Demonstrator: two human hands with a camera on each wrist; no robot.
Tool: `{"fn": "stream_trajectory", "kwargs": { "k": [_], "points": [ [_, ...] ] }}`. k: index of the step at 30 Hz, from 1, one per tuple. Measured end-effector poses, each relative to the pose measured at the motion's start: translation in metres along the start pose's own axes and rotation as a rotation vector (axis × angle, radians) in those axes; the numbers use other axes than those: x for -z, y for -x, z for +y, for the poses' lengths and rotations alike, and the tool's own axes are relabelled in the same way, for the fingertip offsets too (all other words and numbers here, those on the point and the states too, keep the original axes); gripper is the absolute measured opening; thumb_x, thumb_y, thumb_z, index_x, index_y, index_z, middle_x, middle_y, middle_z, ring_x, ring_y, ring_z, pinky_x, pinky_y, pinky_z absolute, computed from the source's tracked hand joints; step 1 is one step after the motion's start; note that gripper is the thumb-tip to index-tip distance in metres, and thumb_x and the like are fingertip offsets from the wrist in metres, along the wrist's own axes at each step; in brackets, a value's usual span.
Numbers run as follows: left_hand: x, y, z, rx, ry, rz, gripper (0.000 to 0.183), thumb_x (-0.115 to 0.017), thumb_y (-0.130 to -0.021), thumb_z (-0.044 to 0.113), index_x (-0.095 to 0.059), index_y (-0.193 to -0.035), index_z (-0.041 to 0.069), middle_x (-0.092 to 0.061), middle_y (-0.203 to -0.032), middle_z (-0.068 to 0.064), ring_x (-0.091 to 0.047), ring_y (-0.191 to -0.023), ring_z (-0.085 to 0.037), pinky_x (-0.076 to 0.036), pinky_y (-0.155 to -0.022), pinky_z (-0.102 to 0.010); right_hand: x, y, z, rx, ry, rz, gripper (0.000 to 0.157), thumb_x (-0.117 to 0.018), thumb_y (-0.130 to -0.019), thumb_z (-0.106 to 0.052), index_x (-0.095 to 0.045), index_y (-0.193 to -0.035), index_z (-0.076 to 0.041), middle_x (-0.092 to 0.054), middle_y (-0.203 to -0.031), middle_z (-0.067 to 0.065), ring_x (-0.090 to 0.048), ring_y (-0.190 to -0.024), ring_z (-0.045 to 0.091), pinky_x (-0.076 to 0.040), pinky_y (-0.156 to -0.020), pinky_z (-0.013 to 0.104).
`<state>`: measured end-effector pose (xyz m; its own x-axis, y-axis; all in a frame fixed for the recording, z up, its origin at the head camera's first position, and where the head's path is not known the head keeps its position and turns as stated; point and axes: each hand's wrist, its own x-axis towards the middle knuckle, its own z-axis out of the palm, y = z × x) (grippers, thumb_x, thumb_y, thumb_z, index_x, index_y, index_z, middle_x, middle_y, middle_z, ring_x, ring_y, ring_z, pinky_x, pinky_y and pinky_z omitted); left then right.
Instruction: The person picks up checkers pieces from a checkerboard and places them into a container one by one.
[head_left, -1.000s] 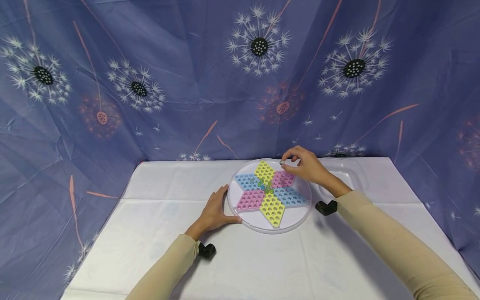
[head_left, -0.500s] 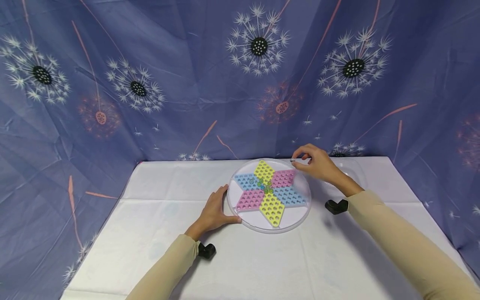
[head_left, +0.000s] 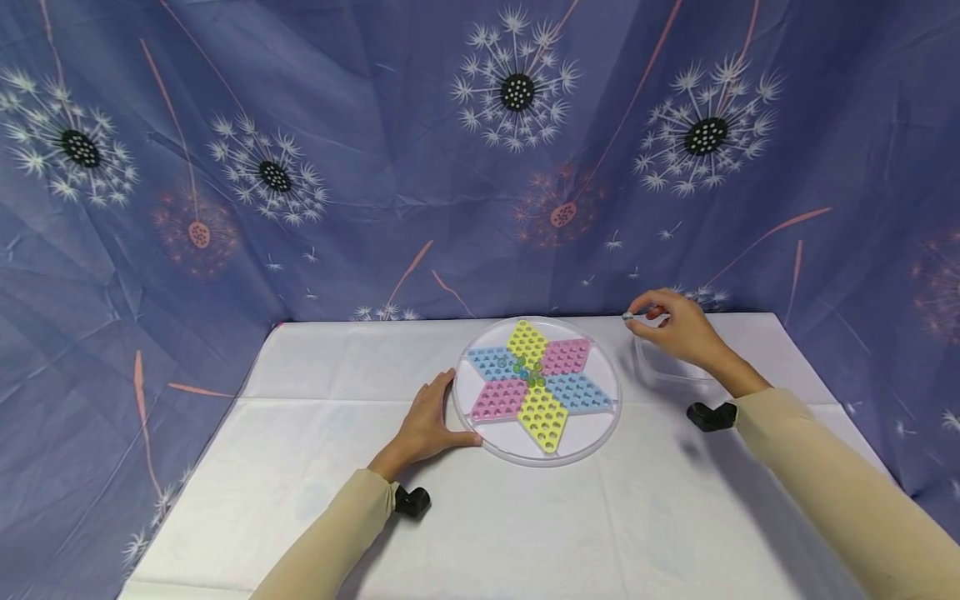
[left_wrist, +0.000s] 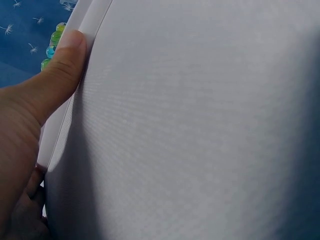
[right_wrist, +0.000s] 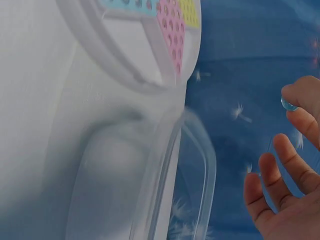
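Note:
A round white Chinese checkers board (head_left: 495, 437) lies on the table, its six-pointed star in yellow, pink and blue sections full of small holes. Several green and blue glass marbles (head_left: 522, 372) sit around the star's middle, and one pale marble (head_left: 502, 362) is in the upper left blue section. My left hand (head_left: 429, 423) rests against the board's left rim, thumb and fingers spread along it; some fingers are hidden in the left wrist view. My right hand (head_left: 678, 327) pinches a light blue marble (right_wrist: 288, 104) between thumb and index finger, above a clear plastic container (head_left: 660, 367).
A white cloth covers the table (head_left: 337, 367). The purple-blue dandelion curtain (head_left: 420, 167) hangs directly behind the back edge. The clear container stands right of the board, partly under my right hand; its contents cannot be made out.
My right hand has moved right, from over the board's upper right edge to above the clear container, with the marble still pinched. The left hand and the board have stayed put.

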<state>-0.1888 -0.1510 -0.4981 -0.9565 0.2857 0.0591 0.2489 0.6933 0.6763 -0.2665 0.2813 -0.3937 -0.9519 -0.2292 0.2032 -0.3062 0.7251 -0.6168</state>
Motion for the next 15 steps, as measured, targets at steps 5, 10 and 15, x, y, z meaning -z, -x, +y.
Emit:
{"fn": "stream_trajectory", "kwargs": {
  "k": [5, 10, 15],
  "points": [
    [0.000, 0.000, 0.001, 0.003, -0.017, -0.010, 0.127, -0.096, -0.066, 0.047, -0.026, -0.162, 0.003, -0.029, -0.166, -0.018, -0.026, -0.152, -0.040, -0.023, -0.125, -0.052, 0.010, 0.007, 0.012, -0.020, 0.000, 0.036, 0.025, -0.074, -0.096, -0.031, -0.072, -0.114, -0.012, -0.063, -0.127, 0.012, -0.060, -0.106, 0.032, -0.055, -0.075, 0.035],
    [0.001, 0.001, 0.003, 0.009, -0.022, -0.017, 0.126, -0.096, -0.067, 0.046, -0.026, -0.162, 0.003, -0.030, -0.166, -0.017, -0.023, -0.154, -0.037, -0.018, -0.127, -0.050, 0.019, 0.013, 0.022, -0.028, 0.006, 0.050, 0.031, -0.074, -0.097, -0.031, -0.071, -0.117, -0.008, -0.062, -0.130, 0.016, -0.060, -0.108, 0.036, -0.054, -0.074, 0.037],
    [0.001, 0.000, 0.003, 0.012, -0.016, -0.016, 0.125, -0.097, -0.066, 0.045, -0.027, -0.162, 0.003, -0.030, -0.166, -0.018, -0.023, -0.153, -0.039, -0.020, -0.127, -0.051, 0.026, 0.016, 0.028, -0.063, 0.008, 0.032, 0.035, -0.072, -0.097, -0.035, -0.070, -0.120, -0.008, -0.060, -0.135, 0.019, -0.059, -0.112, 0.038, -0.053, -0.074, 0.043]
  ]
}}
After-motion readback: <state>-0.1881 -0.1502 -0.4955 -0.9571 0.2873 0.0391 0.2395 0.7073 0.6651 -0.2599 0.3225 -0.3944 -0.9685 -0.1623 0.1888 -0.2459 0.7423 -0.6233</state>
